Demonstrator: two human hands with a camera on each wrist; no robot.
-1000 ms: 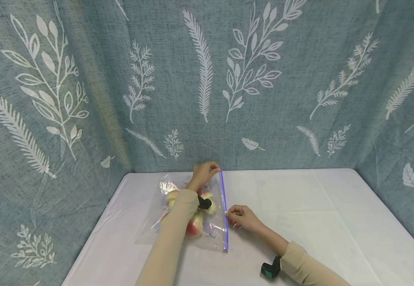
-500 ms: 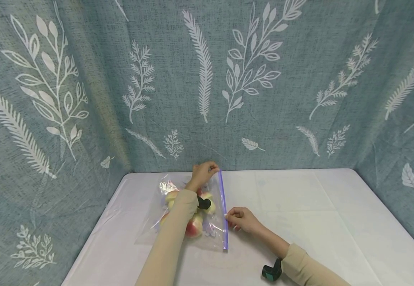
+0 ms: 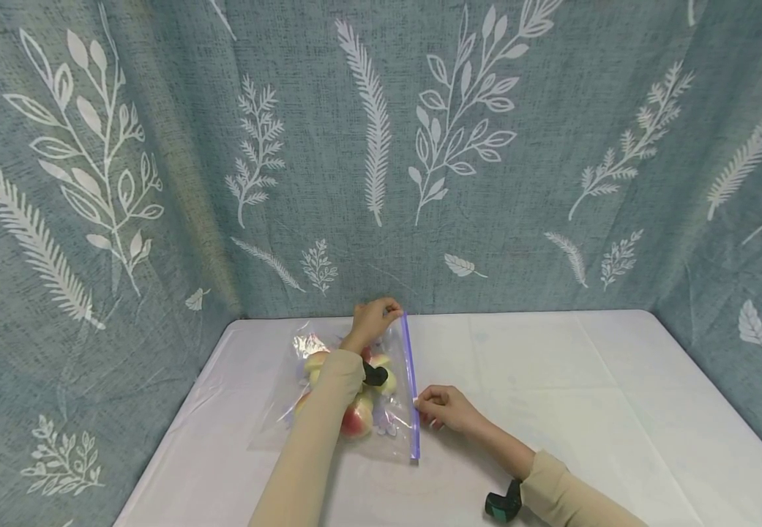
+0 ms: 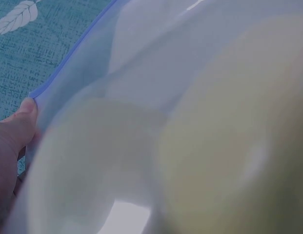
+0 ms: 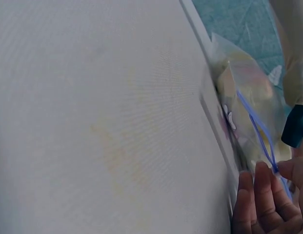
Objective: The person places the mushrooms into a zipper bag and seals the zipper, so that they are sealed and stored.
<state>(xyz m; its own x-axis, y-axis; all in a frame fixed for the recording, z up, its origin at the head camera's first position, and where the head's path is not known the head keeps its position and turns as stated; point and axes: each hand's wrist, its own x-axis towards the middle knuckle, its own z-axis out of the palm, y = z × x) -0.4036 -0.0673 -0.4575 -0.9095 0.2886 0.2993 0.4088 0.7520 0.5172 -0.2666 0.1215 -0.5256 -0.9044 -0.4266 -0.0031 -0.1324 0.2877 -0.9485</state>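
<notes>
A clear zip bag [image 3: 275, 424] lies on the table with several red-and-yellow fruits, perhaps peaches [image 3: 357, 419], inside. Its purple zip strip [image 3: 411, 359] runs along the right side. My left hand [image 3: 372, 322] pinches the far corner of the bag at the strip's end; the left wrist view shows the thumb [image 4: 27, 109] on that corner. Partway down the strip, my right hand [image 3: 445, 407] pinches the zip between thumb and finger. In the right wrist view, the two purple edges stand apart on one side of the pinch. My left forearm covers part of the fruit.
A white cloth covers the table [image 3: 539, 410]. Behind it hangs a blue-green curtain [image 3: 328, 176] with white leaf prints. A black wrist device [image 3: 503, 505] sits at the right cuff, another [image 3: 375, 375] at the left one.
My right hand has slid slightly along the zip strip toward the near end. The left hand and the bag have stayed in place.
</notes>
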